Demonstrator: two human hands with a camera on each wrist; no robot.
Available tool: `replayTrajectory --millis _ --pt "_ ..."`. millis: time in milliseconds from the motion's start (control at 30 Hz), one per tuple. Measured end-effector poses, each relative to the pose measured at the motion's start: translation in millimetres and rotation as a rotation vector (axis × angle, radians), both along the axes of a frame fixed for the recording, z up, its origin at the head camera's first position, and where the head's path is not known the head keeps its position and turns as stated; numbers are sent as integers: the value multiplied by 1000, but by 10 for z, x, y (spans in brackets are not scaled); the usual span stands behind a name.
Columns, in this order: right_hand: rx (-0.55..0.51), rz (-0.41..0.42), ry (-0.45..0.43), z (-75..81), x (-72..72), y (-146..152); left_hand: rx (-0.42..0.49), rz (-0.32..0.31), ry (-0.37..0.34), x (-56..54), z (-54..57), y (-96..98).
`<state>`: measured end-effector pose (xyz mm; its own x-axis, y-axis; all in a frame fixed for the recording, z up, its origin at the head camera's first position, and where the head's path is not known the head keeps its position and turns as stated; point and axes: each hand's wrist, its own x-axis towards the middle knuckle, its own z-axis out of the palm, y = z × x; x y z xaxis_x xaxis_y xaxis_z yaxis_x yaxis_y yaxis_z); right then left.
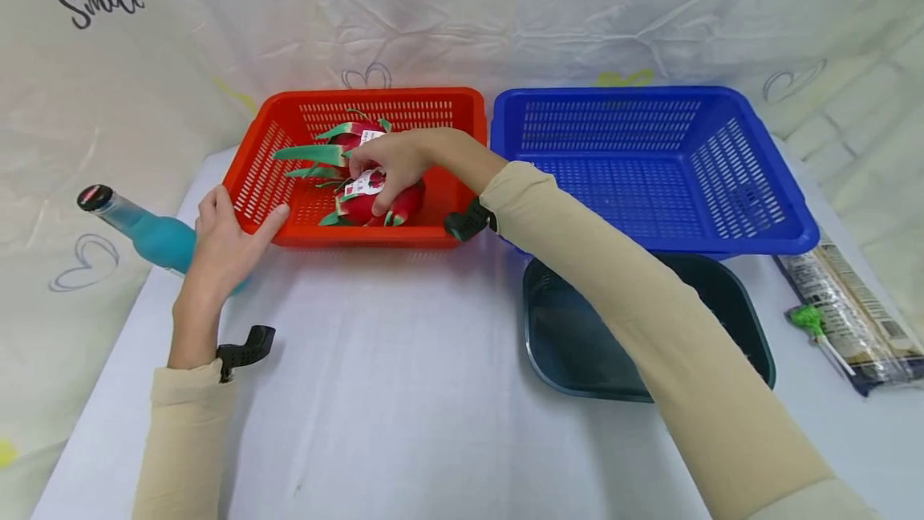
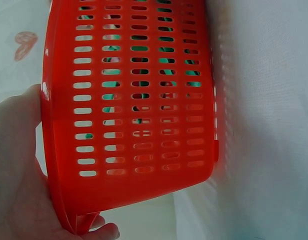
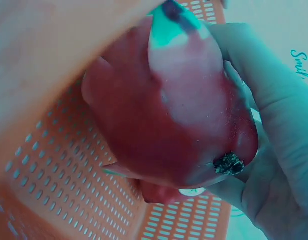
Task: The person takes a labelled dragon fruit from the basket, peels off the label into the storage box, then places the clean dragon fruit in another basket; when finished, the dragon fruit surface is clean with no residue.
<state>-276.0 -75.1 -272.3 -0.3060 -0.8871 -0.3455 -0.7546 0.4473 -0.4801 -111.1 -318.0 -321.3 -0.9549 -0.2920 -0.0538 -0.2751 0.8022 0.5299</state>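
Note:
Inside the red basket [image 1: 361,237] lie two pink-red dragon fruits with green-tipped scales and white labels. My right hand [image 1: 399,160] reaches over the basket's front edge and grips the nearer dragon fruit [image 1: 411,201]. The right wrist view shows that dragon fruit [image 3: 159,120] up close, with thumb and fingers round it and its dark stem end showing. Behind it sits the other dragon fruit [image 1: 342,139], partly covered by the hand. My left hand [image 1: 227,243] holds the basket's front left corner, with the rim [image 2: 49,105] between thumb and fingers.
A bottle of blue liquid [image 1: 160,237] lies left of the basket, partly behind my left hand. At the right stand a blue basket [image 1: 780,245] and, nearer, a dark green bin [image 1: 577,383], partly under my right sleeve. Further right lie a green lollipop [image 1: 808,319] and plastic-wrapped packages [image 1: 844,295].

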Motion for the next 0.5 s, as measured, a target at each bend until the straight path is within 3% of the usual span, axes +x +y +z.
replayTrajectory --millis 233,333,500 --pt "-2 -17 39 9 16 69 -8 -4 -8 2 -9 4" --pt "-51 -32 62 56 36 116 -6 -2 -11 2 -12 2" --pt "-158 -50 172 157 81 201 -6 -1 -3 -6 -3 3"
